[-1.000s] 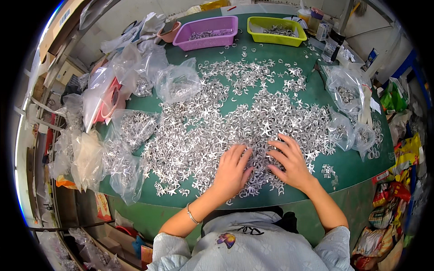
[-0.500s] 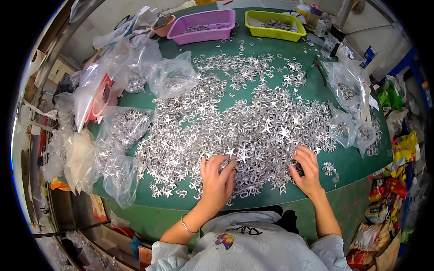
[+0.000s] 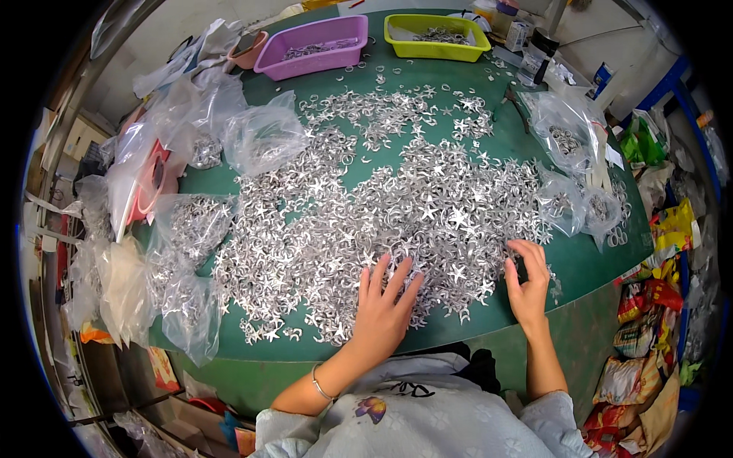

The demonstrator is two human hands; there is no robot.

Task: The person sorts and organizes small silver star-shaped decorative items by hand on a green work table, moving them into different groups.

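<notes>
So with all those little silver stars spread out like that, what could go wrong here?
The metal stars reach close to the near edge of the green table, so the left hand or right hand might sweep some off. The star points could also prick a palm. Loose pieces may slide under the plastic bags.

Single head-worn fisheye view, looking steeply down, close over green table (image 3: 588,259), edges bending

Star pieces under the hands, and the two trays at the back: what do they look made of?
Star pieces: probably thin stamped metal, silvery, with bright glints. Purple tray and yellow-green tray: likely moulded plastic, with solid colour and a smooth, dull sheen. The left hand lies flat on the stars.
</notes>
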